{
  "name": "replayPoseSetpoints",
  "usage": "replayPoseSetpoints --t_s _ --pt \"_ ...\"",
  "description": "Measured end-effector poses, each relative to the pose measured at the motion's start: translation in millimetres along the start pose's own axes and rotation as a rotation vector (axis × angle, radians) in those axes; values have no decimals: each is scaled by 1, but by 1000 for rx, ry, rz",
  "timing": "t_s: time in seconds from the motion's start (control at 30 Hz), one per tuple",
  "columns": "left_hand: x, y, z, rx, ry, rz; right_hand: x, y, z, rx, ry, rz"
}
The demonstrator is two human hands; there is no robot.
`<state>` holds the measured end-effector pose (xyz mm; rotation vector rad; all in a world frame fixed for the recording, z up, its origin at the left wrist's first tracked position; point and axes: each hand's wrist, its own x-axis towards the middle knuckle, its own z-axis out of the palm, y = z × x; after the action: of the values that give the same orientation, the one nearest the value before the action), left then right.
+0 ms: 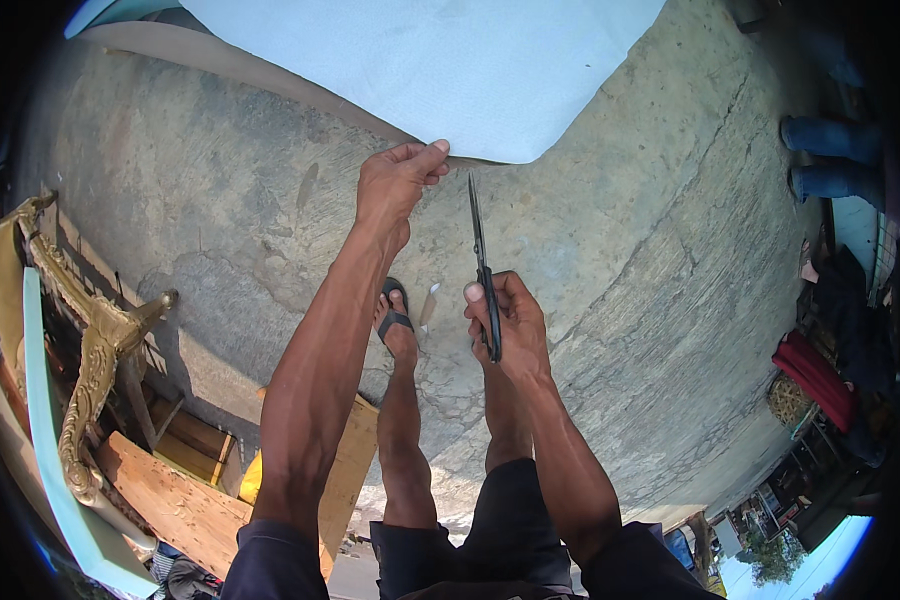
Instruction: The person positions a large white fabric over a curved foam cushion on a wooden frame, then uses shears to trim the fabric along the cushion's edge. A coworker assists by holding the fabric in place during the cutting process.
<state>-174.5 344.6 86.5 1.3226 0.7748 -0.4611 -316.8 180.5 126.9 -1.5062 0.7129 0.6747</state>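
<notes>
Partly out of frame, light-blue sheet [480,75].

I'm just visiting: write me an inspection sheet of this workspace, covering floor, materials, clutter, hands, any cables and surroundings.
Surface: rough, cracked concrete floor.
Things: pale blue sheet; dark-handled scissors, tip appearing just short of its near edge.
Clutter: carved gold furniture frame and wooden board, lower left.
Hands: left hand pinches the sheet's edge; right hand holds the scissors.
Cables: nothing seen.
Surroundings: dark red item, right; kind unclear.
</notes>
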Motion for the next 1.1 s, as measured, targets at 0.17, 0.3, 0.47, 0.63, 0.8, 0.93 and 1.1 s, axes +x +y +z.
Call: replayPoseSetpoints --t_s 0.17,0.3,0.47,0.63,0.8,0.93,1.1 --pt "10 -4 -1 8 -22 -85 15 9 9 33 -14 -48" --pt "12 -6 -1 -22 -17 -90 23 11 18 78 4 -96" --pt "8 -5 2 -19 -7 -74 26 5 22 94 18 -55" --pt "6 -2 6 -23 -2 -49 28 -7 26 105 30 -64" --pt "9 -1 7 -48 36 -71 27 -16 25 84 15 -50" --pt "9 -4 11 -86 52 -55 28 -19 26 72 14 -45" --pt "9 -7 7 -89 21 -51 29 -16 30 68 41 -60"
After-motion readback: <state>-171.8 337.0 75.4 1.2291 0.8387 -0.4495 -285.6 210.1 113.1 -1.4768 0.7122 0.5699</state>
